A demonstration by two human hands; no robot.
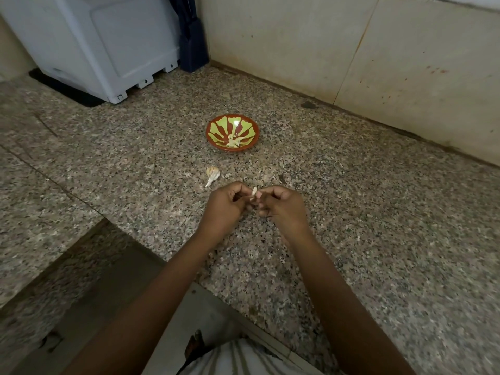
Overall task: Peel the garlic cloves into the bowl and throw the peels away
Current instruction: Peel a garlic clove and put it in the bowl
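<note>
Head view. One speckled stone counter point(365, 217) carries one red bowl point(244, 127) with a yellow-green pattern, standing near the middle, towards the back wall point(297, 36). Inside the bowl lie a few pale peeled pieces point(234, 142); their number cannot be told. One partial garlic head point(212, 173), still in its skin with the stalk pointing to the front edge, lies on the counter between the bowl and the hands, apart from both. One garlic clove point(253, 194) is held above the counter, nearer the front edge. Two bare forearms reach in from the front edge and converge. The left hand point(224, 208) has its fingers curled, thumb and fingertips pinching the clove from the left. The right hand point(282, 207) mirrors it, fingers curled, its thumb and forefinger closed on the same clove from the right. One white appliance point(108, 44) stands at the back left corner, and one dark object point(193, 50) stands beside it against the wall. A striped garment point(238, 358) shows at the bottom.
</note>
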